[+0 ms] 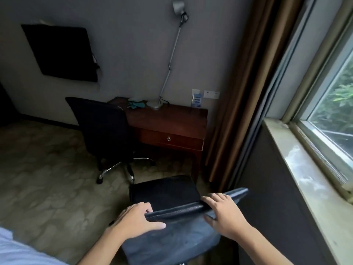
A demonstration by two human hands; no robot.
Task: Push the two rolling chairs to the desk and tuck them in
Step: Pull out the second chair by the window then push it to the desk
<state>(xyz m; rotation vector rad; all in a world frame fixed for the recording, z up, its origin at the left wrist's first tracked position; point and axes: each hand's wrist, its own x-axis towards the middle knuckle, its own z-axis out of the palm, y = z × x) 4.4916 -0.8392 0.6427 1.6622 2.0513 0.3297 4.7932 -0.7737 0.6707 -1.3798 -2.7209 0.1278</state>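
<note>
Both hands are on the backrest of the near chair, the blue-grey one at about 6 o'clock in the room. The left hand grips the top edge at its left end: fingers curled over the front of the rim, thumb stretched along the back face, so it's clamped on the chair. The right hand sits further along the same edge, at roughly 5 o'clock, fingers a bit spread and draped over the rim with the thumb down on the back, also holding on. The black seat of that chair pokes out just past the backrest, pointing toward the desk.

The desk is up at 12 o'clock against the grey wall, dark reddish wood with one drawer and a small round knob. The near chair is well apart from it, carpet showing between them.

The far chair, black with a chrome star base, stands at about 11 o'clock, right up at the left part of the desk with its back facing the room. Can't tell how far its seat goes under.

On the desk there's a lamp with a long jointed arm, its round base near the wall, and something teal beside it, too blurry to make out. Window and brown curtain run along 2 to 3 o'clock.
</note>
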